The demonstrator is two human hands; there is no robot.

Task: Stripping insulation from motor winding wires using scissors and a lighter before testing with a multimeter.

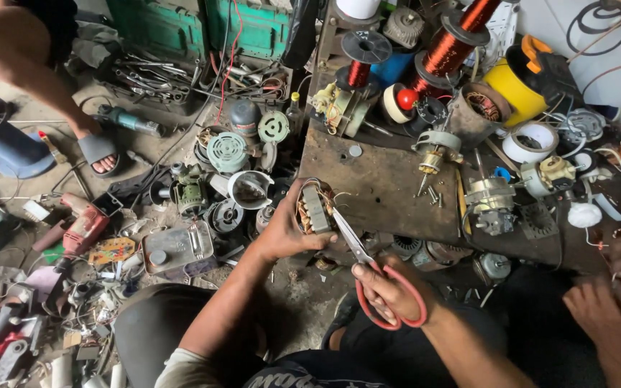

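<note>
The left hand [282,231] grips a motor stator [315,208] with copper windings, holding it at the edge of the dark wooden workbench [375,187]. The right hand [389,287] holds red-handled scissors [371,269], and the blade tips touch the stator. Spools of copper wire [454,43] stand at the back of the bench. Another person's hands [616,287] work at the right.

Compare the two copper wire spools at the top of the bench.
The big copper spool lies tilted, with a long, thick winding; the small spool stands upright, with a short, thin winding. The big one's wire looks orange-copper, while the small one's looks deeper red. The small one's flat black top flange faces the camera; the big one shows its side. Both have dark flanges and sit behind the left hand and right hand.
</note>
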